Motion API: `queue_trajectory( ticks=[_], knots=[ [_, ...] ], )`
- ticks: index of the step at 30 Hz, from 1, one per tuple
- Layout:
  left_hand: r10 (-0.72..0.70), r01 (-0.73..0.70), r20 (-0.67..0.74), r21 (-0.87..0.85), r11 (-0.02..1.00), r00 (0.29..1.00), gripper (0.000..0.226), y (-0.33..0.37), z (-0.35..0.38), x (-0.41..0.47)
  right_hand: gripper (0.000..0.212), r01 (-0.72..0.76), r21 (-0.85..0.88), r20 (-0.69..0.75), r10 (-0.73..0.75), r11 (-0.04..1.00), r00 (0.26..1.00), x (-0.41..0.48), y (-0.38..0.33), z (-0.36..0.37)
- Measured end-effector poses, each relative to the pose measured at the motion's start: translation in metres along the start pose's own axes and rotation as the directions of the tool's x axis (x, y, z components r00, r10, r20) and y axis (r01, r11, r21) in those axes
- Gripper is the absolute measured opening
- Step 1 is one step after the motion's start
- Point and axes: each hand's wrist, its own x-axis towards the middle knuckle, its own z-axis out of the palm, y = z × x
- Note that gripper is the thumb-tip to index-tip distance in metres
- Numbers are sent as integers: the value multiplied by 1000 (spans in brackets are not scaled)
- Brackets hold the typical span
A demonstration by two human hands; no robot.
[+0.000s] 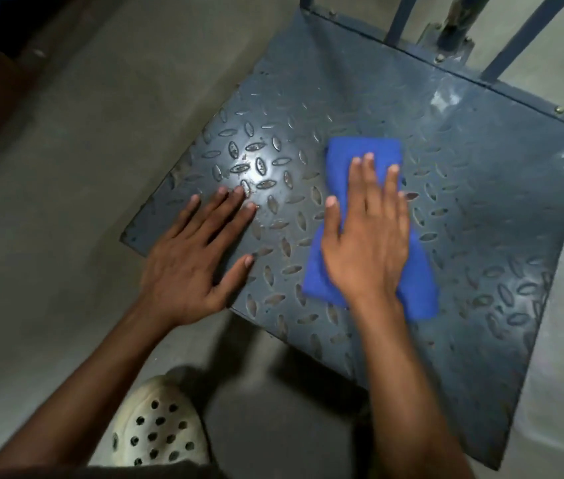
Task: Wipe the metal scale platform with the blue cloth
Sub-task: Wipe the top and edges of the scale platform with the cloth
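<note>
The metal scale platform (463, 209) is a dark grey plate with raised diamond tread, lying low on the floor. A folded blue cloth (360, 150) lies on its middle. My right hand (366, 243) presses flat on the cloth, fingers stretched out and pointing away from me. My left hand (194, 261) rests palm down with fingers spread on the platform's near left corner, holding nothing. A bright patch of light shines on the plate just beyond its fingertips.
Blue-grey upright bars (529, 36) of the scale's frame rise from the platform's far edge. Bare concrete floor (66, 202) lies to the left. A pale perforated clog (159, 426) on a foot stands near the platform's front edge.
</note>
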Motion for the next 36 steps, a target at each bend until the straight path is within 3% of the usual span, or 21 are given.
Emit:
queue_trajectory(
  ticks=[3,7,11,13,15,20,27,31,34,36],
  knots=[
    [-41,37,-60,-59,998,997,65,1,3,-3,62,188,-8,64,-187,982,980,-45,-32,6],
    [-36,31,-78,-67,997,996,62,-1,3,-3,59,292,24,51,-292,956,955,10,-13,7],
    [-43,31,-125,-95,995,991,60,1,6,-4,63,59,-21,54,-58,998,997,79,28,1],
    [-78,61,-146,-118,991,986,58,3,7,-4,63,-99,-38,-7,99,994,995,62,25,0],
    [-116,94,-158,-143,985,981,55,5,8,-4,63,-162,-68,-65,158,984,985,8,-4,3],
    [-125,101,-161,-153,983,979,52,4,7,-4,65,-157,-48,-16,156,986,988,-95,-79,13],
    [-144,115,-179,-162,980,973,51,7,6,-4,66,-130,-82,-57,126,988,990,24,-50,24],
    [-158,131,-192,-148,980,969,50,9,7,-5,63,-149,-24,-108,146,989,983,-7,-59,23],
    [-169,144,-191,-139,980,967,49,9,8,-5,63,-16,-3,-7,16,1000,1000,-75,-92,19],
    [-163,139,-200,-128,982,966,49,8,9,-5,65,76,17,28,-76,997,997,-68,-92,19]
  ],
)
